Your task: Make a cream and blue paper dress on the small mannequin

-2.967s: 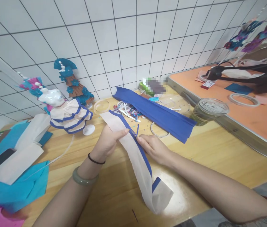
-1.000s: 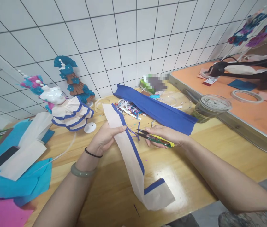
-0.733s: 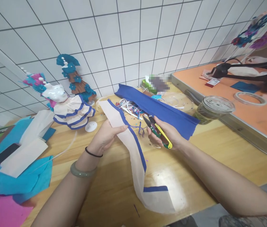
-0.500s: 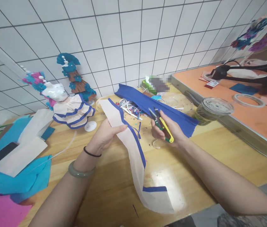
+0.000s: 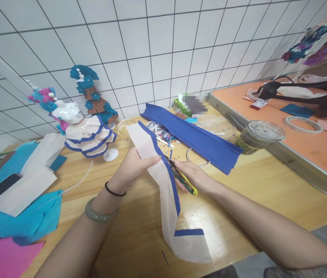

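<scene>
My left hand (image 5: 140, 164) pinches a long white crepe paper strip (image 5: 167, 200) with a blue border (image 5: 172, 178) along its right edge; the thumb lies on top and the other fingers are behind it. The strip's lower end curls over the table. In my right hand (image 5: 194, 173) are small thread snips (image 5: 183, 178) with green and yellow handles. Their dark blades are at the blue border, close to my left thumb; whether they touch the paper I cannot tell. Behind my hands lies a folded blue crepe paper piece (image 5: 194, 137).
A figure in a ruffled white and blue skirt (image 5: 91, 135) and a teal and brown paper decoration (image 5: 95, 96) stand by the tiled wall. A round plastic tub (image 5: 260, 137) sits at right beside an orange board (image 5: 305, 154). Paper scraps (image 5: 163, 133) lie behind; turquoise sheets (image 5: 44, 216) lie left.
My right hand has moved left and down, bringing the snips from above the table to the strip's blue edge. A thin blue offcut beside the strip is now mostly hidden.
</scene>
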{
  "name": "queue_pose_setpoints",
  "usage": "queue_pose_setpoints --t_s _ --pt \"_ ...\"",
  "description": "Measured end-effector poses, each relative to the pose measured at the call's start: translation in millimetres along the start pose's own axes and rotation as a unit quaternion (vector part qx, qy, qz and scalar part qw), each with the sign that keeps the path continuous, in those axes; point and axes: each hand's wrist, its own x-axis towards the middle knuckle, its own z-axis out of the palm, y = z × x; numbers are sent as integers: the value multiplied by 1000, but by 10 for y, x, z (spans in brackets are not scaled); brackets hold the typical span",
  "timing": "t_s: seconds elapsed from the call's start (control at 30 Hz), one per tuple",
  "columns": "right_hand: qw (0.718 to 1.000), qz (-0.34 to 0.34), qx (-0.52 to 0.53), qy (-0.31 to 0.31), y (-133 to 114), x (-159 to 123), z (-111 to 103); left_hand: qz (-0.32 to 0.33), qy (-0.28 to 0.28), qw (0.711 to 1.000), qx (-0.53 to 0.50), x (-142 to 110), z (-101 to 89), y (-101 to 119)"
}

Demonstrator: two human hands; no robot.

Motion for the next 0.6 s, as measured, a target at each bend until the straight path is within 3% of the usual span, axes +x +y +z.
queue_pose_setpoints --t_s 0.23,0.6 --pt "999 -17 32 17 100 9 45 -2 -16 1000 24 -27 73 0" --pt "999 -31 8 29 65 -2 59 -8 17 999 51 -34 78 25"
